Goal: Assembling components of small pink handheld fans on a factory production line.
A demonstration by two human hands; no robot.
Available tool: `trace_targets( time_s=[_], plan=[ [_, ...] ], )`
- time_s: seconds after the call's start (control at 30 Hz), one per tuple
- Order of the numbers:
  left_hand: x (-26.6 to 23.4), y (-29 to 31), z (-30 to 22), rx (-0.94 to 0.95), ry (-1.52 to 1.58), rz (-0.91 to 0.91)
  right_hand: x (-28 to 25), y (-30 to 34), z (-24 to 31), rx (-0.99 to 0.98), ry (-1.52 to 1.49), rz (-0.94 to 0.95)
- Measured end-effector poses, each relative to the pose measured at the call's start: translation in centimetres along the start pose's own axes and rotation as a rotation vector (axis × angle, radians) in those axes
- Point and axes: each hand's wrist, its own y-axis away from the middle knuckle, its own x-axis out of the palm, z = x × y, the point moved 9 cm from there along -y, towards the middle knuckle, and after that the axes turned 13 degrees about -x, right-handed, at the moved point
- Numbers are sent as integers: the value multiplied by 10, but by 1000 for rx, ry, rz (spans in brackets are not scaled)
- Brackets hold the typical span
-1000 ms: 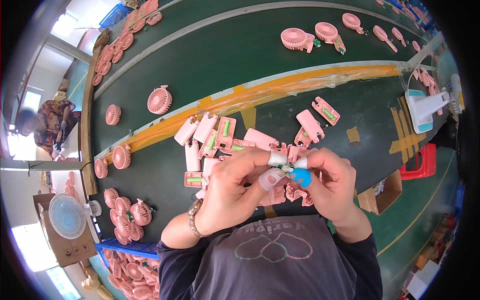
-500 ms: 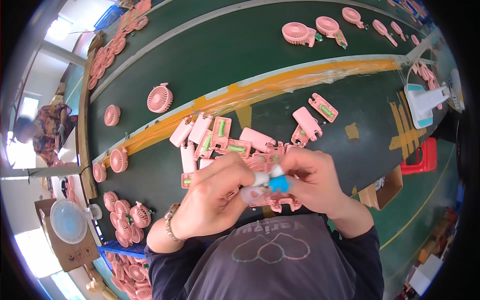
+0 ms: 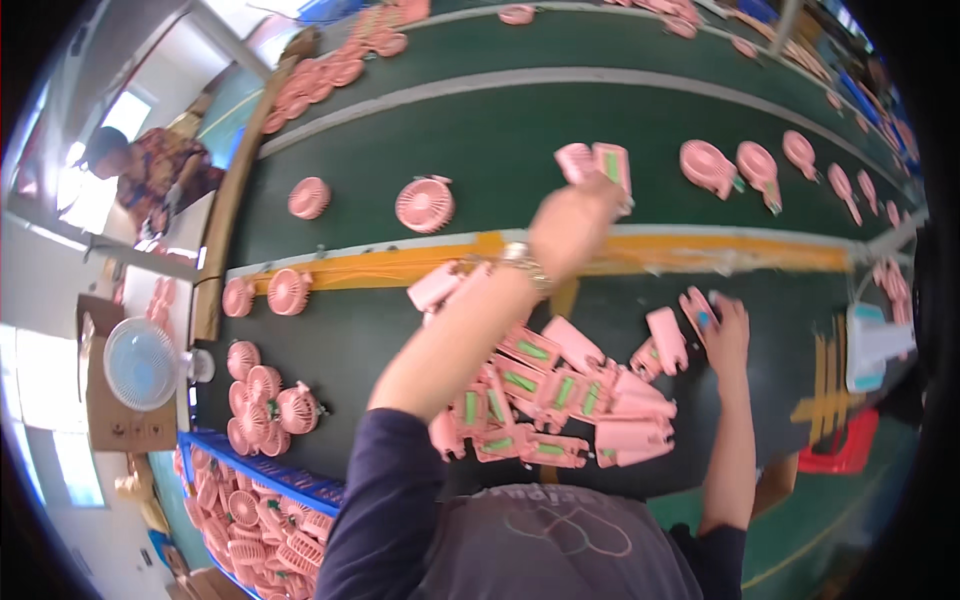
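Observation:
My left hand (image 3: 572, 228) reaches out over the green belt, its fingers closed on two pink casing pieces (image 3: 611, 165), one of which shows a green strip inside. Slight blur hides the exact grip. On the dark table to the right, my right hand (image 3: 729, 332) pinches another pink casing piece (image 3: 695, 314), with a blue-covered thumb laid against it. Between my arms lies a loose heap of pink casing pieces (image 3: 563, 390), several of them showing green strips. A few more casing pieces (image 3: 665, 338) lie just left of my right hand.
Pink round fan heads (image 3: 425, 204) sit on the belt to the left, and pink fans with handles (image 3: 708, 166) to the right. An orange-taped rail (image 3: 370, 266) divides belt from table. A blue crate (image 3: 262, 470) full of fan heads stands at lower left, a white fan (image 3: 880, 345) at right.
My hands have parted from close together over the heap. The left went forward onto the belt with casing pieces; the right moved rightward to a piece on the table. The view has shifted too.

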Motion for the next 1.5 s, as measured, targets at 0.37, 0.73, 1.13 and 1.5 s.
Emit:
trace_targets(
  time_s=[0.37,0.73,1.13,1.5],
  plan=[
    [-52,17,248,-530,-731,257,-9,1,39,-12,-110,179],
    [-119,189,260,-447,-555,432,7,14,9,114,30,243],
    [-110,170,209,-291,-1040,194,-3,1,44,85,-91,210],
    [-186,193,179,-364,42,-591,27,20,29,112,-17,113]
  ],
)
